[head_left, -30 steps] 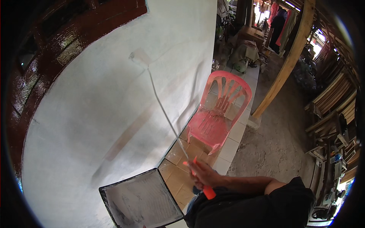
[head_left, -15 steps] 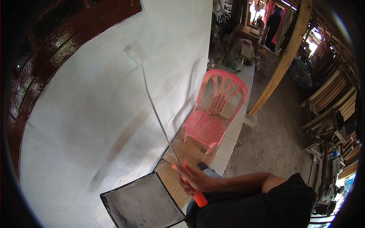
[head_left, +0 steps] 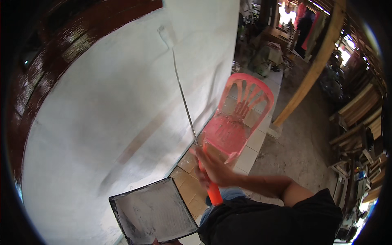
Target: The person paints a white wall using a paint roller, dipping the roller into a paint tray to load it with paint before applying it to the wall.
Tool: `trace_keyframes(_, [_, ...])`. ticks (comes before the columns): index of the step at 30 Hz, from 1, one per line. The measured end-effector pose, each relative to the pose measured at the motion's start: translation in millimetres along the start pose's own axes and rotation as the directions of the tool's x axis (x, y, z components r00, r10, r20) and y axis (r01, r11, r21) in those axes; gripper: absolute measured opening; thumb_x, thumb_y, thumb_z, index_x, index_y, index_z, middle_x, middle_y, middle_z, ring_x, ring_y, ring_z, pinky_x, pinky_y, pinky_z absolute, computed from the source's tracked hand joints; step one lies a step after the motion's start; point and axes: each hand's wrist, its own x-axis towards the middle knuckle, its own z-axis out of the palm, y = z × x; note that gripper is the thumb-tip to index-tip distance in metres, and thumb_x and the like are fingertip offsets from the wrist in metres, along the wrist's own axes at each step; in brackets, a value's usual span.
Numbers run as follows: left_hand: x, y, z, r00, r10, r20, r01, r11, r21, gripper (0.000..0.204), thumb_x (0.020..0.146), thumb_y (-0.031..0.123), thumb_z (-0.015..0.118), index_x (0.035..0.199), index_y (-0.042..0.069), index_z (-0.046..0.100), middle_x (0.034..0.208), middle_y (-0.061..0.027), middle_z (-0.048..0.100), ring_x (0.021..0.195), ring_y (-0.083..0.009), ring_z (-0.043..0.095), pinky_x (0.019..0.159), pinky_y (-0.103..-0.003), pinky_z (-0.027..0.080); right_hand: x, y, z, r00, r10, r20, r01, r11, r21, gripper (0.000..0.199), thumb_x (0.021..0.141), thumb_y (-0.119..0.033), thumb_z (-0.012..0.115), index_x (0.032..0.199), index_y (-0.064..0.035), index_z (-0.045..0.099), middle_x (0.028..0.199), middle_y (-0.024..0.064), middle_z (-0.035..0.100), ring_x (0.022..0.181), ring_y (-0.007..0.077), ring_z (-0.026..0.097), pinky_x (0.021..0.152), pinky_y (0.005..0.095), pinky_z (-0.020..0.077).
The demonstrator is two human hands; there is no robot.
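Observation:
My right hand (head_left: 215, 168) is closed round the orange handle of a paint roller (head_left: 184, 100). The roller's long thin metal rod slants up and away. At its far end, the pale roller head (head_left: 163, 36) is against the white wall (head_left: 94, 110), hard to tell from the paint. At the lower edge, a few fingers of my left hand (head_left: 156, 241) grip the near rim of a black paint tray (head_left: 152, 213). The tray is smeared with whitish paint and has a ribbed floor. Most of that hand is out of sight.
A paint-spattered red plastic chair (head_left: 228, 128) stands close beyond my right hand, on the tiled ledge (head_left: 255, 141) along the wall. A slanting wooden post (head_left: 312, 61) rises right of it. Dark red glossy woodwork (head_left: 61, 49) borders the wall; stacked timber (head_left: 359, 108) lies far right.
My right hand has moved up and away from me, and the roller head sits higher on the wall. Fingers of my left hand now show at the tray's near rim. The view has shifted slightly.

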Motion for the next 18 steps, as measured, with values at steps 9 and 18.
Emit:
trace_keyframes(9, [-35.3, 49.0, 67.5, 0.961, -0.216, -0.172, 0.169, 0.953, -0.253, 0.074, 0.068, 0.045, 0.052, 0.128, 0.003, 0.041, 0.13, -0.0154, 0.042, 0.118, -0.0334, 0.041, 0.091, -0.049, 0.038, 22.2, -32.1, -21.8, 0.998, 0.026, -0.064, -0.021, 0.997, 0.077, 0.04, 0.093, -0.055, 0.04, 0.085, -0.016, 0.036, 0.057, -0.0011, 0.035, 0.044, 0.012, 0.042, 0.042, 0.0295, 0.04])
trace_keyframes(18, [-39.8, 53.4, 78.8, 0.98, -0.156, -0.123, 0.126, 0.966, -0.226, 0.071, 0.067, 0.043, 0.053, 0.125, 0.004, 0.042, 0.125, -0.0149, 0.044, 0.115, -0.0326, 0.043, 0.09, -0.049, 0.038, -2.4, 20.5, 18.9, 0.99, 0.025, 0.137, -0.028, 0.999, 0.021, 0.038, 0.093, -0.055, 0.038, 0.089, -0.0171, 0.036, 0.056, -0.0013, 0.036, 0.042, 0.0114, 0.04, 0.04, 0.0284, 0.0389])
